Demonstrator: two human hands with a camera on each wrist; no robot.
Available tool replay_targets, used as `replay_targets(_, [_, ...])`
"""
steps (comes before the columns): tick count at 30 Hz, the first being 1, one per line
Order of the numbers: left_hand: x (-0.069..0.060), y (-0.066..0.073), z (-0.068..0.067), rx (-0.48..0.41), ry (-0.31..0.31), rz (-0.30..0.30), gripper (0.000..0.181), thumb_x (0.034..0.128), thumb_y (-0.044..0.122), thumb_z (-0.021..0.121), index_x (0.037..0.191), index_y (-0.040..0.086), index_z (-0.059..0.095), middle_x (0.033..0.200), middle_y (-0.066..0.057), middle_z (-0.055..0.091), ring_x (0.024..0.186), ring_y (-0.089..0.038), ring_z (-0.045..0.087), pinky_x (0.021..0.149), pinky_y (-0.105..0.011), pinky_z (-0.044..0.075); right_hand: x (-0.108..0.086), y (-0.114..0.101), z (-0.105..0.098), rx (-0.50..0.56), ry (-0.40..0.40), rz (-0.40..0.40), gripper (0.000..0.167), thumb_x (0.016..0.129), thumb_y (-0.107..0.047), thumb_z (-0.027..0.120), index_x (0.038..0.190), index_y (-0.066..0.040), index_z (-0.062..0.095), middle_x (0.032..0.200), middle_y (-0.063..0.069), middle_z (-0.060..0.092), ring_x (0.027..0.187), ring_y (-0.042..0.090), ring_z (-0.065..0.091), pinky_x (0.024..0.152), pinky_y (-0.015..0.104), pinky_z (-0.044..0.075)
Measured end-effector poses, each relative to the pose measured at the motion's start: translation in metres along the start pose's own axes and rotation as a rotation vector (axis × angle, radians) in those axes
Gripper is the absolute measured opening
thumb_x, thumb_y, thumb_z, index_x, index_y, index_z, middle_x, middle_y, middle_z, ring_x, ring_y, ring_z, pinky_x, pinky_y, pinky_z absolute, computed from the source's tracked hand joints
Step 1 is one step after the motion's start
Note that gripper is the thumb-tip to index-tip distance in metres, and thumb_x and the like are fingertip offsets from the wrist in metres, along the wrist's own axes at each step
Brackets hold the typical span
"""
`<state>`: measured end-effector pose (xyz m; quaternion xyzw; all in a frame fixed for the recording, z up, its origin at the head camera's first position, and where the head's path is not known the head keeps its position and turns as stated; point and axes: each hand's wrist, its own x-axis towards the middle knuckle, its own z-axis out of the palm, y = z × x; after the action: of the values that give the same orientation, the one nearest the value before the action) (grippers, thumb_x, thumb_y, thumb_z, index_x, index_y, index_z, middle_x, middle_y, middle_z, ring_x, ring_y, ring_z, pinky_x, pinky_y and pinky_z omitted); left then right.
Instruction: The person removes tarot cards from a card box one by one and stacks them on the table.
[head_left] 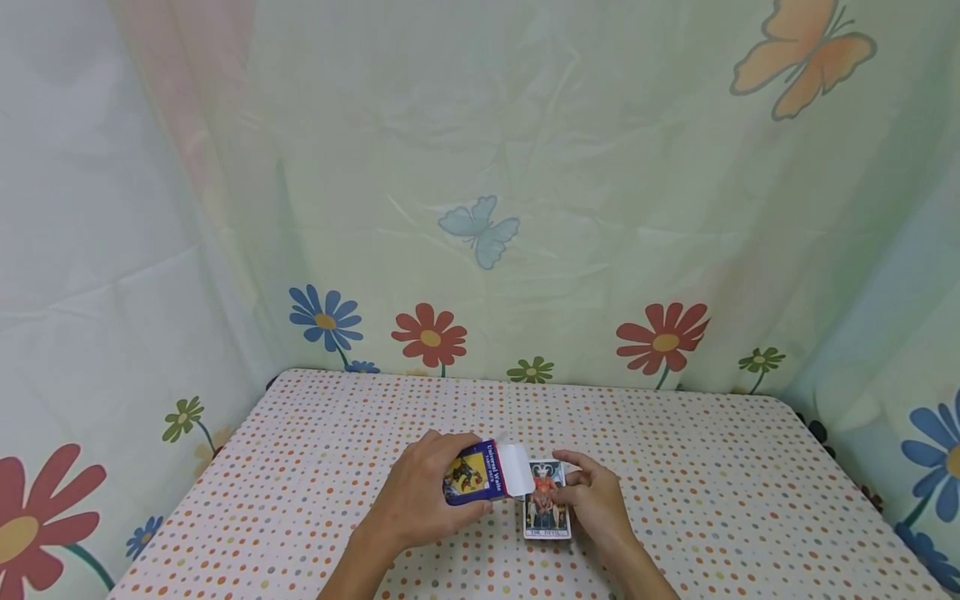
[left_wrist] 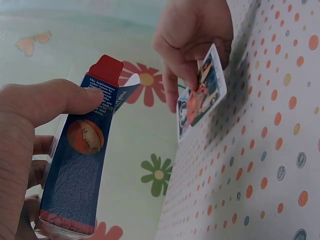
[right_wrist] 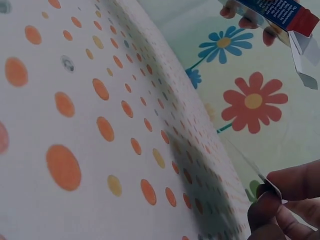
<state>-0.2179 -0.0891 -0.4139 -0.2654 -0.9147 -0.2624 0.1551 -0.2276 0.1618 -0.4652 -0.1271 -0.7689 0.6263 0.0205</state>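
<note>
My left hand point(head_left: 417, 487) grips a blue tarot card box point(head_left: 468, 475), fingers on one side and thumb on the other. The box is tilted, and its white top flap point(head_left: 514, 469) sticks out to the right. In the left wrist view, the thumb lies along the narrow side of the box point(left_wrist: 75, 170), near a red tab. My right hand point(head_left: 600, 504) pinches a tarot card point(head_left: 546, 521) by its right edge, picture side up, with "The Devil" on it. The right wrist view shows the card point(right_wrist: 255, 170) nearly edge-on, held above the table. Whether the box holds more cards is hidden.
A table with a dotted cloth point(head_left: 337, 433) lies under both hands. Behind it hangs a pale curtain point(head_left: 375, 167) printed with flowers and butterflies, and similar fabric closes in the left and right sides.
</note>
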Motion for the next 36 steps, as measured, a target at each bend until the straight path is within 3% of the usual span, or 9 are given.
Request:
replay_targets(4, [0.000,0.000,0.000,-0.006,-0.005,-0.004,0.071,0.0749,0.054,0.082,0.136,0.026,0.060,0.115,0.011,0.066,0.095,-0.006,0.052,0.080,-0.029,0.050,0.001,0.002,0.000,-0.050,-0.010,0.006,0.064,0.072,0.007,0.072,0.134,-0.004,0.062,0.081,0.007,0.062,0.061,0.015,0.046,0.048,0.025,0.035])
replay_targets(10, [0.000,0.001,-0.001,-0.007,-0.005,-0.003,0.071,0.0752,0.054,0.082,0.136,0.025,0.060,0.115,0.010,0.067,0.095,-0.006,0.052,0.081,-0.030,0.051,0.001,0.005,0.001,-0.180,-0.005,-0.049,0.059,0.076,0.007,0.074,0.132,-0.004,0.063,0.085,0.008,0.059,0.070,0.019,0.049,0.054,0.026,0.040])
replay_targets(20, [0.000,0.001,0.000,-0.009,0.011,0.011,0.072,0.0738,0.052,0.084,0.135,0.023,0.061,0.114,0.010,0.067,0.093,-0.005,0.052,0.080,-0.029,0.051,0.002,0.010,0.003,-0.309,0.013,-0.125,0.060,0.077,0.007,0.076,0.135,-0.002,0.062,0.087,0.007,0.056,0.063,0.016,0.048,0.050,0.024,0.039])
replay_targets(27, [-0.001,0.001,-0.001,-0.022,0.005,0.009,0.071,0.0740,0.051,0.084,0.135,0.022,0.061,0.114,0.010,0.067,0.093,-0.006,0.053,0.079,-0.029,0.050,0.001,0.014,0.002,-0.493,0.030,-0.180,0.059,0.078,-0.002,0.080,0.134,-0.003,0.063,0.080,0.002,0.056,0.059,0.014,0.047,0.049,0.025,0.035])
replay_targets(36, [-0.001,0.001,-0.002,-0.028,0.011,0.020,0.071,0.0752,0.056,0.081,0.136,0.024,0.060,0.113,0.011,0.066,0.092,-0.005,0.052,0.078,-0.028,0.050,0.001,0.014,0.000,-0.533,0.020,-0.237,0.057,0.078,-0.005,0.080,0.133,-0.001,0.064,0.074,-0.001,0.053,0.055,0.012,0.043,0.046,0.022,0.031])
